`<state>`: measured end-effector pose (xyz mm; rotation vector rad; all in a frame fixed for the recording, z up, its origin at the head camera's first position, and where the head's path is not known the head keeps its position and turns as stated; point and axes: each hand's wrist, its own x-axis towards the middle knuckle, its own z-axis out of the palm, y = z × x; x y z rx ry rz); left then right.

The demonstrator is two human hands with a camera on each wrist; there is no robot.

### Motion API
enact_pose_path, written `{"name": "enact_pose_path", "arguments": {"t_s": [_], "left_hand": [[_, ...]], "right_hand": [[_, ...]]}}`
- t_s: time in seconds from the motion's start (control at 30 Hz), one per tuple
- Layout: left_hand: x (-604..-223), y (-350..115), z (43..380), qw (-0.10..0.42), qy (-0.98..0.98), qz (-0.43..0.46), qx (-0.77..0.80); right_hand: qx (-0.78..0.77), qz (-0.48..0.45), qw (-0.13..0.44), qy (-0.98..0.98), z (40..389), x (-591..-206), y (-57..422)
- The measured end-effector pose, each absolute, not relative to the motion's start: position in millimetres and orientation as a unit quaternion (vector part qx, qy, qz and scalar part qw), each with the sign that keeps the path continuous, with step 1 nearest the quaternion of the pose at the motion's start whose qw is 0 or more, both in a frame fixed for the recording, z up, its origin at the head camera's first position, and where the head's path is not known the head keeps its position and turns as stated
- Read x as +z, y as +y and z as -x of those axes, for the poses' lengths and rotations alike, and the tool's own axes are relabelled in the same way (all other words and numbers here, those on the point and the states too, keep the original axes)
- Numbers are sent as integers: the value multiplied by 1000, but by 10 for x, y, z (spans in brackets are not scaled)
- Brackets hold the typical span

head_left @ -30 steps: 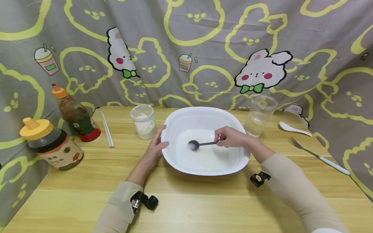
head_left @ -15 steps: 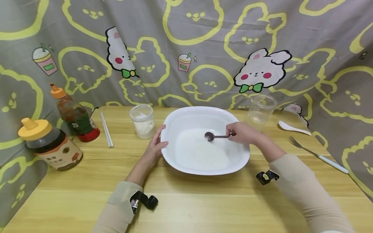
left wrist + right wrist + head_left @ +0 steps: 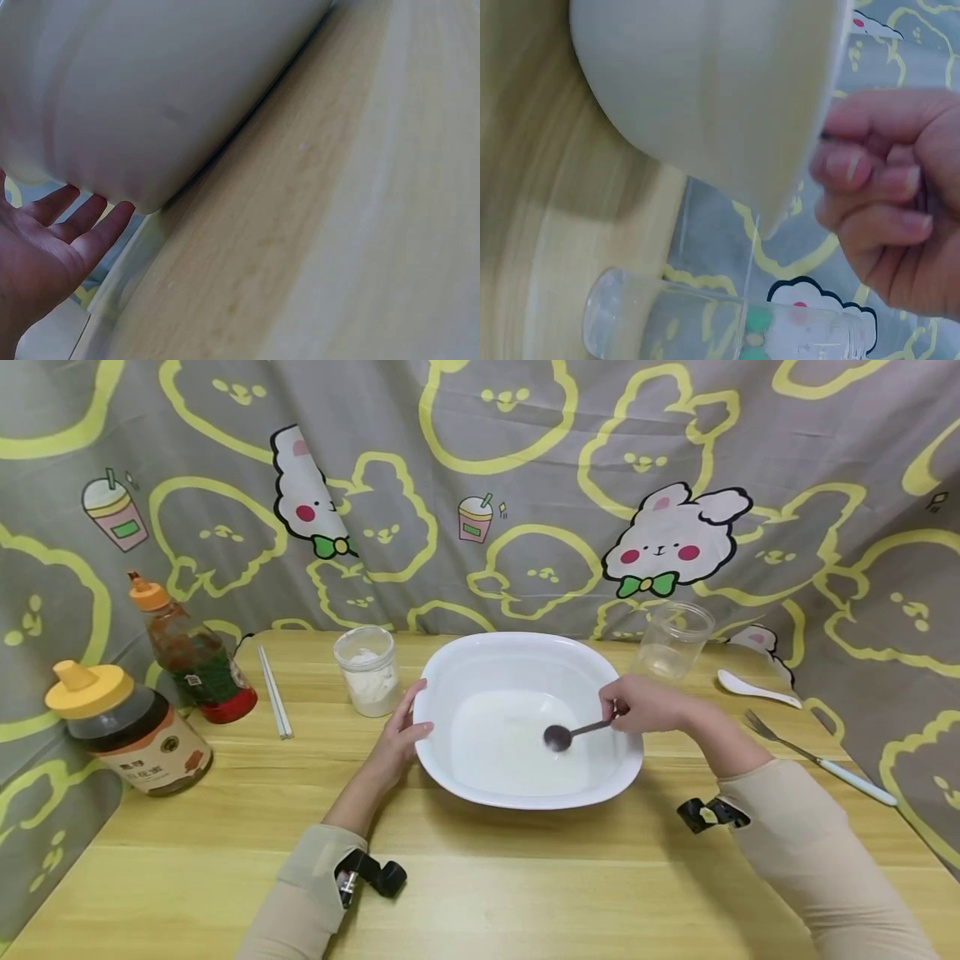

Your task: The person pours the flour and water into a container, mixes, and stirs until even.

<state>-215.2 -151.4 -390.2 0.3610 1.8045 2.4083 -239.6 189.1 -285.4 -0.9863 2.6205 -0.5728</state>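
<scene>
A wide white basin [image 3: 517,647] stands on the table with a whitish layer [image 3: 502,752] at its bottom; whether that is liquid or powder is unclear. My left hand [image 3: 392,739] holds the basin's left side, thumb at the rim and fingers against the outer wall, as the left wrist view confirms. Between thumb and curled fingers, my right hand [image 3: 647,703] pinches the handle of a dark spoon [image 3: 557,737]. The spoon's round head is low inside the basin, right of its middle. In the right wrist view the basin wall [image 3: 705,90] hides the spoon's head.
Left of the basin stand a cup of white powder [image 3: 369,675], chopsticks [image 3: 275,692], a red sauce bottle [image 3: 197,660] and a yellow-lidded jar [image 3: 138,735]. On the right are a clear cup [image 3: 673,639], a white spoon [image 3: 757,688] and a fork [image 3: 825,760]. A patterned curtain [image 3: 405,427] hangs behind.
My right hand has moved rightward with the spoon, whose head has gone from left of the basin's middle to right of it. My left hand stays on the rim.
</scene>
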Motion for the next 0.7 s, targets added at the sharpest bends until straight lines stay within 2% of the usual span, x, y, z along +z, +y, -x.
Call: {"name": "enact_pose_path", "arguments": {"t_s": [0.17,0.23,0.4,0.5,0.6,0.7], "left_hand": [[-3909,-1512,2159,54,599,-115,790],[-3908,-1512,2159,56,601,-116,789],[-3907,-1518,2158,57,598,-120,790],[-3907,-1520,2157,56,597,-120,791],[-3904,-1516,2158,56,597,-121,791],[-3902,-1517,2157,56,597,-119,792]], "right_hand": [[-158,318,85,931,2440,-2933,1799],[-189,328,98,921,2439,-3006,1728],[-281,363,188,868,2368,-3098,1632],[-287,374,220,854,2331,-3050,1682],[-273,371,210,862,2327,-2957,1780],[-244,346,169,890,2353,-2885,1854]]}}
